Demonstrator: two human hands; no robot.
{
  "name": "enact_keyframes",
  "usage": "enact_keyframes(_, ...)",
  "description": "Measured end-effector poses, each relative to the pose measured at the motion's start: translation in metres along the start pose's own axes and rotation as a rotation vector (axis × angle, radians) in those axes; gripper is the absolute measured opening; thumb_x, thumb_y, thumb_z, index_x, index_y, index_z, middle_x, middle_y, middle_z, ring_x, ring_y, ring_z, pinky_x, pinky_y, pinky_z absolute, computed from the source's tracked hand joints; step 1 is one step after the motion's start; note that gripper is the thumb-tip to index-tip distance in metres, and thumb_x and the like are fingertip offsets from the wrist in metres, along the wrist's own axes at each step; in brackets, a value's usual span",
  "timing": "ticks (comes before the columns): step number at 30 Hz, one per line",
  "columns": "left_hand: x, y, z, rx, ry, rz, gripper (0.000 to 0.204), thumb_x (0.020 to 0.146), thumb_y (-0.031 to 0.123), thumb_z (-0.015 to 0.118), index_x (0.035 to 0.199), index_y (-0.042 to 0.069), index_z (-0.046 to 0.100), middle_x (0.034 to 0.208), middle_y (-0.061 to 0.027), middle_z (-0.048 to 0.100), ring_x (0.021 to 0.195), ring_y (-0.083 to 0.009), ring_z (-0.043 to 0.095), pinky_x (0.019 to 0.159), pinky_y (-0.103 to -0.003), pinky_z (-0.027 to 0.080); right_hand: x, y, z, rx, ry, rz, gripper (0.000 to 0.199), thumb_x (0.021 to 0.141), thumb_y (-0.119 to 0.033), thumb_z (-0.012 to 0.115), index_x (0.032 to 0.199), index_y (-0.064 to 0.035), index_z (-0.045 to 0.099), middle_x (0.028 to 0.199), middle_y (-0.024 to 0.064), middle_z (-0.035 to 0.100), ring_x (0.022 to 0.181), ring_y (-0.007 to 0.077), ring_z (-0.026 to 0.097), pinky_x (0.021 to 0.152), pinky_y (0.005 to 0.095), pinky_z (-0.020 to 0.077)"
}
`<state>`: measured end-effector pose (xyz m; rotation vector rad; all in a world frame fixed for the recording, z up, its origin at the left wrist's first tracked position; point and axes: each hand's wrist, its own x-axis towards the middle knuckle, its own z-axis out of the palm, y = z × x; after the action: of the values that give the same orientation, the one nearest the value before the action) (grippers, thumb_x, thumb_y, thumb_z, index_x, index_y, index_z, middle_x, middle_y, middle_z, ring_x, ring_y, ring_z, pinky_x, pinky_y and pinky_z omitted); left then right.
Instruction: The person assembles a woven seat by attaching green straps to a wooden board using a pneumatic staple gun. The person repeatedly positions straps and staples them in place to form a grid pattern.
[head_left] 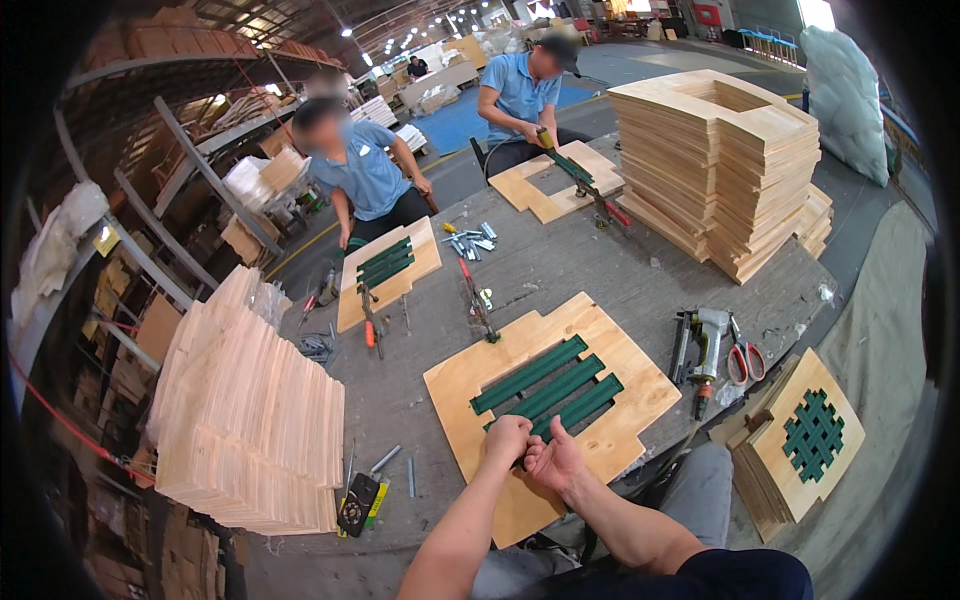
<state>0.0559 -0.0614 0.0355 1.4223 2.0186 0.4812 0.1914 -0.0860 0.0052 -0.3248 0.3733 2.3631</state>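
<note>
A plywood panel (640, 365) with notched edges lies on the table in front of me. Three green webbing straps (545, 382) run side by side across its cut-out. My left hand (508, 437) is closed at the near end of the middle strap. Close beside it, my right hand (557, 462) has its thumb raised and its other fingers curled in. A dark bit shows between the hands, but what the right fingers hold is hidden. At the right of the table lie a pneumatic staple gun (708, 345) and red-handled scissors (745, 362).
Plywood stacks stand at left (250, 410) and far right (715, 170). A woven-strap panel (812, 435) tops a low pile at right. A red-handled clamp (478, 300), staple strips (470, 240) and a black tape measure (358, 505) lie about. Two co-workers (365, 175) (525, 95) handle similar panels opposite.
</note>
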Motion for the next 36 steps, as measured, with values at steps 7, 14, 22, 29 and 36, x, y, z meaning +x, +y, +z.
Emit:
enact_keyframes(7, 0.012, -0.019, 0.004, -0.164, 0.016, 0.160, 0.016, 0.096, 0.018, 0.067, 0.100, 0.002, 0.068, 0.077, -0.0059, 0.068, 0.058, -0.0162, 0.066, 0.051, -0.031, 0.053, -0.019, 0.005, 0.010, -0.112, 0.035, 0.018, 0.060, 0.105, -0.059, 0.044, 0.119, -0.0021, 0.059, 0.088, 0.0063, 0.066, 0.070, 0.0210, 0.064, 0.068, 0.0369, 0.0551)
enact_keyframes(14, 0.024, -0.018, -0.049, -0.713, 0.059, -0.293, 0.021, 0.102, 0.015, 0.054, 0.120, 0.004, 0.056, 0.098, -0.0133, 0.066, 0.061, -0.0209, 0.068, 0.050, -0.034, 0.057, -0.094, 0.016, -0.004, -0.781, 0.139, -0.058, 0.050, 0.110, -0.028, 0.047, 0.153, -0.0052, 0.035, 0.093, 0.0098, 0.067, 0.075, 0.0210, 0.069, 0.073, 0.0370, 0.0600)
enact_keyframes(22, 0.027, -0.006, -0.044, 0.195, 0.107, 0.306, 0.059, 0.084, 0.015, 0.077, 0.136, 0.007, 0.051, 0.129, -0.0258, 0.055, 0.102, -0.0412, 0.065, 0.091, -0.047, 0.054, -0.096, 0.015, -0.016, -0.902, 0.191, -0.079, 0.042, 0.110, -0.026, 0.050, 0.145, -0.0030, 0.046, 0.095, 0.0080, 0.064, 0.076, 0.0173, 0.068, 0.072, 0.0327, 0.0575)
enact_keyframes(29, 0.047, -0.014, -0.041, 0.105, 0.313, 0.217, 0.037, 0.086, 0.026, 0.078, 0.116, 0.005, 0.073, 0.111, -0.0223, 0.065, 0.108, -0.0411, 0.063, 0.094, -0.046, 0.051, -0.096, 0.018, -0.013, -0.928, 0.245, -0.014, 0.044, 0.110, -0.028, 0.050, 0.146, -0.0038, 0.047, 0.093, 0.0069, 0.063, 0.076, 0.0172, 0.067, 0.068, 0.0329, 0.0553)
enact_keyframes(36, 0.063, -0.032, -0.048, 0.087, 0.240, 0.207, 0.039, 0.081, 0.030, 0.081, 0.111, 0.005, 0.076, 0.110, -0.0220, 0.070, 0.106, -0.0373, 0.067, 0.092, -0.044, 0.053, 0.005, 0.015, 0.051, -0.727, 0.073, -0.092, 0.039, 0.110, -0.040, 0.044, 0.136, -0.0112, 0.050, 0.078, 0.0039, 0.065, 0.063, 0.0156, 0.060, 0.063, 0.0361, 0.0522)
